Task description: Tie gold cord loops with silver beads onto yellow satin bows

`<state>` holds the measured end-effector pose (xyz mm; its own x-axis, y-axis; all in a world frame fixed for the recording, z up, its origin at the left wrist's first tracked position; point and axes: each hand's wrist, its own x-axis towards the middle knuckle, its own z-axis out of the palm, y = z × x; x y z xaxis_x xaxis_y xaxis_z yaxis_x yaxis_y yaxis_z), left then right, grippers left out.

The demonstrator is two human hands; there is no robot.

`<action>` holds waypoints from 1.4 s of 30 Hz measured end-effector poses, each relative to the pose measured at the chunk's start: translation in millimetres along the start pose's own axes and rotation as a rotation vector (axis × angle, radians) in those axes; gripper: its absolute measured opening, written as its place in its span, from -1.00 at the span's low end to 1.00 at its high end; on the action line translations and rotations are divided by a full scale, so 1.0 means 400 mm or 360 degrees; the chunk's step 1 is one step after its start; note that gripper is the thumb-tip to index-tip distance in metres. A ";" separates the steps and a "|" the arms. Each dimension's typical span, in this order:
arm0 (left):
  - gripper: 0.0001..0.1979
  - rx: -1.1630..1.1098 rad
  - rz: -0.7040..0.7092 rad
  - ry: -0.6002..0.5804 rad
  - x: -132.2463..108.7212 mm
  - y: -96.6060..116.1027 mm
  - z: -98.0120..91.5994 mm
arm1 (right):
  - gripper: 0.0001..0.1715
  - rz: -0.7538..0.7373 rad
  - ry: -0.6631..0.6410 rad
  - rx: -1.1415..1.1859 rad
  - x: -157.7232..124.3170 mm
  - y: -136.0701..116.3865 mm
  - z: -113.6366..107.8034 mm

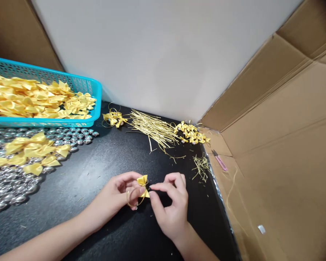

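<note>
My left hand (125, 190) pinches a small yellow ribbon bow (142, 180) between thumb and fingers, above the black tabletop. A thin gold cord (129, 200) curls out from the bow in a loop around the thumb side. Just to the right, my right hand (171, 203) has its thumb and index fingertips drawn close together at the bow's edge. Whatever lies between those fingertips is too small to make out. The other fingers of that hand are curled.
A turquoise basket (97, 105) of yellow bows stands at the back left. Silver beads (13, 188) and loose bows (35, 148) lie before it. Gold cord lengths (152, 128), finished-looking bow clusters (190, 132), cord scraps (201, 166) and pink-handled snips (220, 161) lie behind and right.
</note>
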<state>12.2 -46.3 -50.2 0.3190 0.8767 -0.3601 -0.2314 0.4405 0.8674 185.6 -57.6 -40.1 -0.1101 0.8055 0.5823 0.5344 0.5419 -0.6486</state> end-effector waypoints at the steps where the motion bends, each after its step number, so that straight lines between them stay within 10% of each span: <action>1: -0.63 0.0040 0.0028 0.0000 -0.001 0.000 0.002 | -0.91 -0.0018 -0.0009 -0.0016 -0.002 -0.002 0.005; 20: -0.83 0.0389 0.0123 -0.0107 -0.010 0.004 -0.018 | -0.88 0.0057 -0.0580 0.0050 0.013 0.001 -0.006; 29: -0.75 0.0262 -0.0037 -0.0351 0.001 0.017 -0.022 | -0.83 -0.0045 -0.0340 0.0251 0.014 0.011 0.001; 42: -0.76 0.0336 0.0287 -0.0026 -0.017 0.007 0.011 | -0.82 -0.0092 -0.0112 0.0368 -0.009 0.011 0.034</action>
<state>13.5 -51.9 -43.8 0.3050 0.9333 -0.1894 -0.0897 0.2262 0.9699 176.9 -54.8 -51.7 -0.1974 0.7819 0.5913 0.3201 0.6216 -0.7150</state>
